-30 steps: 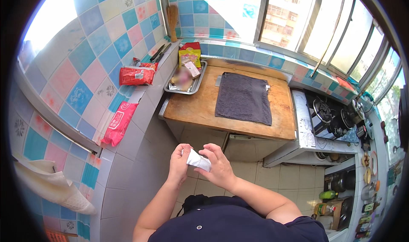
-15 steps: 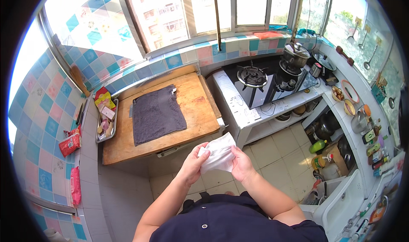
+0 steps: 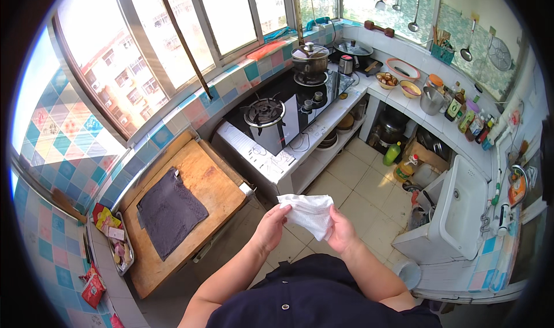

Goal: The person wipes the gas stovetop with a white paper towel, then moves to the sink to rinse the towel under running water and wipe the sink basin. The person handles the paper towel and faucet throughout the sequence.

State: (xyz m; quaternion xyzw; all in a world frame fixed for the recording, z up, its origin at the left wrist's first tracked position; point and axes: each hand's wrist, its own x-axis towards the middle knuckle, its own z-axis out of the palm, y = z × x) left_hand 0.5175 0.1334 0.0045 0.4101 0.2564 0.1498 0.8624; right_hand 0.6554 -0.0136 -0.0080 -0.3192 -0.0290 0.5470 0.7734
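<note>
A white cloth (image 3: 309,213), thin and perhaps of paper, is stretched between my two hands in front of my body. My left hand (image 3: 271,226) pinches its left edge between thumb and fingers. At the other edge my right hand (image 3: 341,230) grips it, the fingers partly behind the fabric. The cloth hangs in the air above the tiled floor, slightly creased. To the left, a dark towel (image 3: 172,213) lies spread on a wooden board (image 3: 222,181), apart from both hands.
A black gas stove (image 3: 291,133) with a lidded pot (image 3: 310,62) stands ahead. At the right are a white sink (image 3: 459,212), several bottles (image 3: 456,105) and a bucket (image 3: 408,273). A tray (image 3: 122,250) of small items sits left of the board.
The view has swung to the right, bringing the sink and bucket more into sight. Both hands still hold the white cloth, which now spreads wider between them.
</note>
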